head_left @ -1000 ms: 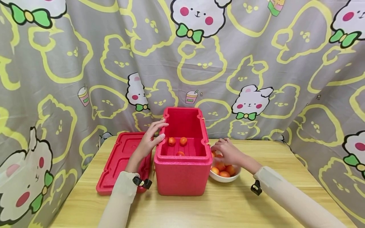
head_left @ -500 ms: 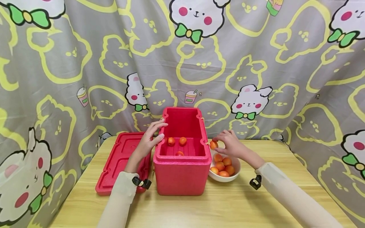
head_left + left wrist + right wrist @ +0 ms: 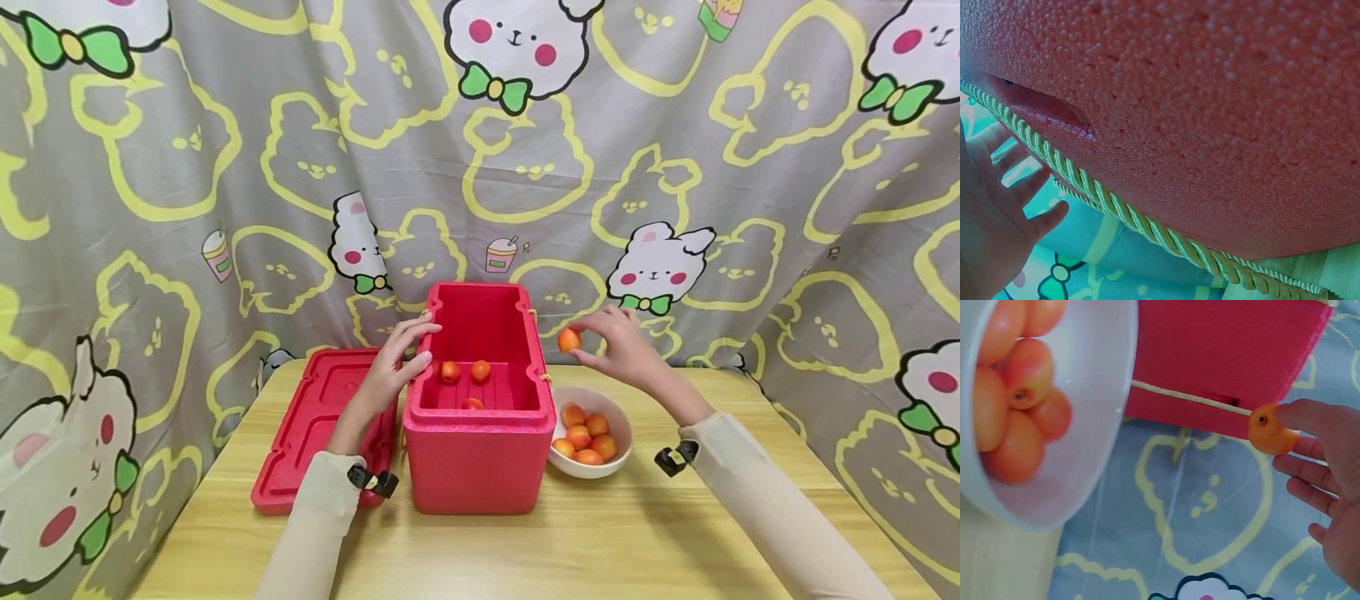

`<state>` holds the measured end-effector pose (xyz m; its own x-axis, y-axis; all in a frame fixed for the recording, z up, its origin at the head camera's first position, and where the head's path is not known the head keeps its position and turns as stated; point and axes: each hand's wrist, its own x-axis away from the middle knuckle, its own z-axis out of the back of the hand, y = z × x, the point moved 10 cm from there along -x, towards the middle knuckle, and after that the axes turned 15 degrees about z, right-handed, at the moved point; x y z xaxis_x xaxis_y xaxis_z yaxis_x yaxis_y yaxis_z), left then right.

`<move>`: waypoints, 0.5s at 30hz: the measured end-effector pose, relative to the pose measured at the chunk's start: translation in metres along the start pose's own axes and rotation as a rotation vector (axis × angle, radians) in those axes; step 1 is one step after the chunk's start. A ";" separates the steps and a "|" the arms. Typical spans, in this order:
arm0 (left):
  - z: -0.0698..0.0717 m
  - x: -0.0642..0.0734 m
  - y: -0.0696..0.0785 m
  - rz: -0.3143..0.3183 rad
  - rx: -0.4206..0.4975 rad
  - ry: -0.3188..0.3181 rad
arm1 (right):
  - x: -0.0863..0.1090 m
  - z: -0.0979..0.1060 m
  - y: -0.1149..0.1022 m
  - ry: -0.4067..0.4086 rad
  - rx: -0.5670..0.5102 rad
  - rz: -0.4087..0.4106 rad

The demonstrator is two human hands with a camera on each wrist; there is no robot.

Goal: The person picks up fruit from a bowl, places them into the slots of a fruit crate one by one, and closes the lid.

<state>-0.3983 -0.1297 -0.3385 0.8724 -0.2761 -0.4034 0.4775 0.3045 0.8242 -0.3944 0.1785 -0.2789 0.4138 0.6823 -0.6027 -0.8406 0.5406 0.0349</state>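
My right hand (image 3: 628, 354) pinches a small orange-red apricot (image 3: 569, 340) between thumb and fingers, held up just right of the red foam box (image 3: 476, 471). In the right wrist view the dark dimple on this fruit (image 3: 1267, 432) shows. My left hand (image 3: 392, 367) rests its fingertips at the box's left rim, fingers relaxed and spread. Inside the lidless box, a few more apricots (image 3: 480, 372) lie on the floor; the front wall partly hides one. Several others (image 3: 577, 437) sit in a white bowl (image 3: 588, 472) against the box's right side.
Left of the box, its red lid (image 3: 318, 396) lies flat on the wooden table (image 3: 600, 542). A twisted cord (image 3: 1104, 194) runs along the box's outer side. Behind the table hangs a grey patterned curtain (image 3: 420, 150).
My right hand has lifted an apricot out of the bowl and raised it up and back, above the bowl's far side. The left hand has stayed at the rim.
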 end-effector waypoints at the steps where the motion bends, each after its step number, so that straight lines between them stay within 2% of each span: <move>1: 0.000 0.000 0.000 -0.001 0.002 0.000 | -0.002 0.004 -0.001 0.015 0.006 0.003; 8: -0.001 0.001 -0.002 -0.001 0.008 0.004 | -0.016 0.023 -0.012 0.126 0.018 0.060; 15: 0.000 0.000 -0.001 -0.003 0.008 0.001 | -0.031 0.032 -0.024 0.161 0.018 0.084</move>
<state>-0.3986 -0.1304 -0.3394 0.8713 -0.2756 -0.4062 0.4790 0.2967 0.8261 -0.3762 0.1600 -0.2356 0.2803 0.6386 -0.7167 -0.8625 0.4953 0.1040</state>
